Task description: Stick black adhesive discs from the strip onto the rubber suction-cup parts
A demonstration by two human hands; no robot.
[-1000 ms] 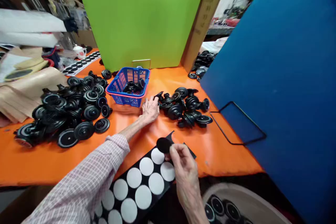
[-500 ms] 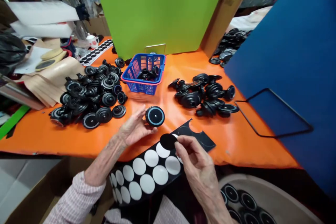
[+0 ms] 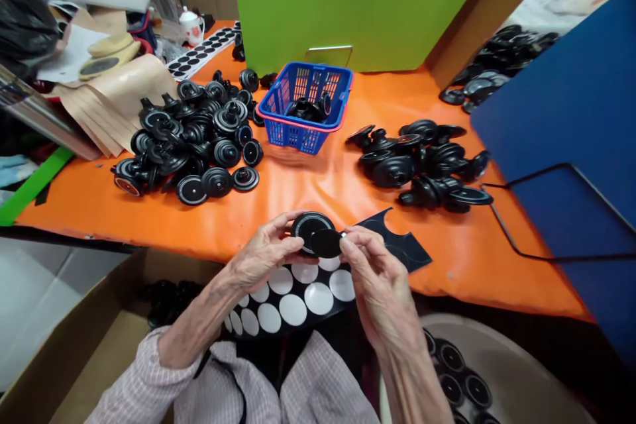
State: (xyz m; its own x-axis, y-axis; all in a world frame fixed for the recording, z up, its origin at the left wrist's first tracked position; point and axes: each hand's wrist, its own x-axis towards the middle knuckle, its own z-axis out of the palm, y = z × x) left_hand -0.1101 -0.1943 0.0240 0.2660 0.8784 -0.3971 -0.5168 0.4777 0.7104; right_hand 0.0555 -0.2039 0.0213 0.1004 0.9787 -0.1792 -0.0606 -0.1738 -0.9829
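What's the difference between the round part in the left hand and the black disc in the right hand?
The round part is wider than the black disc, which covers part of its face. The round part has a glossy raised rim, while the disc looks flat and matte. The left hand grips the part by its edge; the right hand pinches the disc. Both are round and black.

The left hand [image 3: 263, 255] grips a black round rubber part [image 3: 307, 228] — the right hand [image 3: 382, 285] pinches a thin black disc [image 3: 326, 243] against its face. Below them lies a black sheet with white circles [image 3: 298, 298], overlapping an orange table [image 3: 308, 195], where heaps of rubber parts [image 3: 193, 139] flank a blue plastic basket [image 3: 293, 136].
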